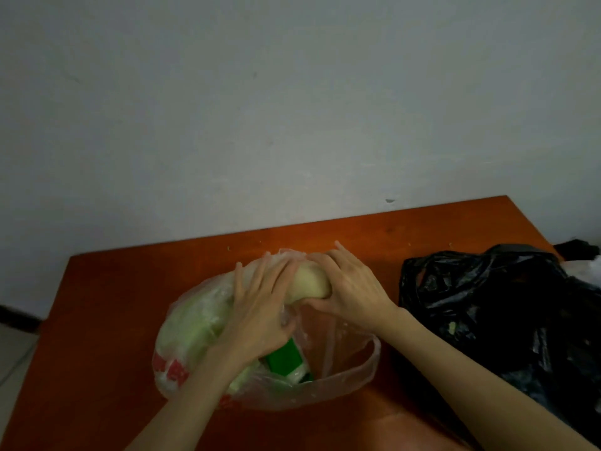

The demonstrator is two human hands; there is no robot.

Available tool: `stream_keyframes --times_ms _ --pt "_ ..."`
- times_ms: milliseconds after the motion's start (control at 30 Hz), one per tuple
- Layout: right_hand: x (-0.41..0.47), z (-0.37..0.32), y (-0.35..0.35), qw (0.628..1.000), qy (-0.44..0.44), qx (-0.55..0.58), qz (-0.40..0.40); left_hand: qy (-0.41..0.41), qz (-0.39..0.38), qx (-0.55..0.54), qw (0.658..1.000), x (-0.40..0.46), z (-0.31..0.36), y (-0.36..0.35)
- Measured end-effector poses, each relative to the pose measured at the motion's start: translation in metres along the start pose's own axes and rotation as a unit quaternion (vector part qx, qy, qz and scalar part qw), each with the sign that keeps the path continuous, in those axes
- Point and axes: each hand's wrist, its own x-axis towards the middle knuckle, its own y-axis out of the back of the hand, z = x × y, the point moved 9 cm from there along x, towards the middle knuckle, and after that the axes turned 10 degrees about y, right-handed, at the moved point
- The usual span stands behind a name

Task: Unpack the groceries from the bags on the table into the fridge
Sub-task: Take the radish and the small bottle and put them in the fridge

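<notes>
Both hands wrap the cabbage: right hand (349,288) grips its bare pale end, left hand (260,304) presses its bagged middle. Its long axis slants toward the worktop's (130,288) back edge, inside the clear bag (341,369); black bag (487,304) sits right.

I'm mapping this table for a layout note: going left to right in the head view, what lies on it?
Clear plastic bag holding a pale green cabbage, then the crumpled black plastic bag, all on the orange-brown wooden table.
</notes>
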Motion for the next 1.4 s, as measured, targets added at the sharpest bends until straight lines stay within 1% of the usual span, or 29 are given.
stream_keyframes --times_ms 100,200,267,300,333,367,433,467,500,533,600,667,700,767,867,933,1033,1067,1100,1167,1200,1233,1300,1333,1400 --pt "-0.002 -0.001 0.012 0.999 -0.025 0.03 -0.014 0.016 0.042 -0.027 0.999 0.01 0.004 0.01" --pt "-0.009 0.0 0.02 0.996 -0.065 0.061 -0.024 -0.017 0.078 -0.011 0.997 0.012 0.012 0.019" --pt "-0.013 -0.001 0.03 0.991 -0.087 0.098 0.01 -0.04 0.109 -0.022 0.993 0.008 0.015 0.027" --pt "-0.014 0.0 0.036 0.985 -0.105 0.136 0.034 -0.044 0.127 -0.035 0.99 0.006 0.015 0.031" --pt "-0.014 0.001 0.042 0.971 -0.129 0.193 0.06 -0.04 0.147 -0.051 0.987 0.004 0.013 0.037" --pt "-0.015 0.003 0.047 0.948 -0.155 0.263 0.092 -0.028 0.164 -0.07 0.984 0.004 0.01 0.044" --pt "-0.019 0.008 0.057 0.892 -0.198 0.375 0.16 0.007 0.192 -0.129 0.973 0.003 0.004 0.064" --pt "-0.024 0.011 0.061 0.873 -0.214 0.398 0.182 0.03 0.204 -0.174 0.963 0.002 0.0 0.076" --pt "-0.028 0.013 0.061 0.863 -0.226 0.41 0.189 0.054 0.211 -0.224 0.95 -0.001 -0.004 0.091" --pt "-0.032 0.012 0.059 0.861 -0.231 0.418 0.177 0.08 0.213 -0.273 0.935 -0.004 -0.007 0.104" --pt "-0.037 0.004 0.05 0.869 -0.221 0.427 0.117 0.127 0.209 -0.353 0.903 -0.01 -0.011 0.126" --pt "-0.034 -0.008 0.048 0.877 -0.196 0.434 0.064 0.127 0.206 -0.411 0.879 -0.017 -0.003 0.147" --pt "-0.031 -0.013 0.05 0.875 -0.185 0.443 0.056 0.118 0.204 -0.424 0.874 -0.02 0.005 0.157" --pt "-0.028 -0.021 0.06 0.866 -0.173 0.463 0.07 0.102 0.195 -0.441 0.87 -0.024 0.024 0.169" --pt "-0.037 -0.016 0.074 0.851 -0.196 0.473 0.118 0.087 0.155 -0.46 0.87 -0.023 0.05 0.172" --pt "-0.05 -0.009 0.076 0.84 -0.22 0.473 0.145 0.094 0.109 -0.473 0.869 -0.018 0.061 0.161" --pt "-0.077 0.001 0.065 0.826 -0.27 0.472 0.147 0.089 0.066 -0.498 0.86 -0.017 0.071 0.133" --pt "-0.087 0.005 0.058 0.823 -0.287 0.47 0.14 0.09 0.062 -0.498 0.86 -0.02 0.07 0.118" --pt "-0.096 0.008 0.051 0.816 -0.307 0.472 0.133 0.105 0.058 -0.474 0.872 -0.024 0.066 0.098" --pt "-0.112 0.014 0.038 0.793 -0.344 0.488 0.12 0.154 0.039 -0.367 0.916 -0.033 0.05 0.047" --pt "-0.119 0.016 0.033 0.78 -0.359 0.499 0.117 0.182 0.01 -0.311 0.933 -0.036 0.04 0.017" --pt "-0.124 0.017 0.029 0.769 -0.37 0.509 0.113 0.213 -0.031 -0.264 0.94 -0.039 0.028 -0.013" --pt "-0.131 0.018 0.023 0.752 -0.384 0.525 0.109 0.26 -0.11 -0.174 0.943 -0.04 0.01 -0.062" --pt "-0.134 0.018 0.021 0.745 -0.39 0.53 0.111 0.27 -0.143 -0.13 0.943 -0.04 0.005 -0.079" --pt "-0.139 0.018 0.017 0.738 -0.401 0.532 0.111 0.266 -0.185 -0.053 0.944 -0.04 0.002 -0.104"
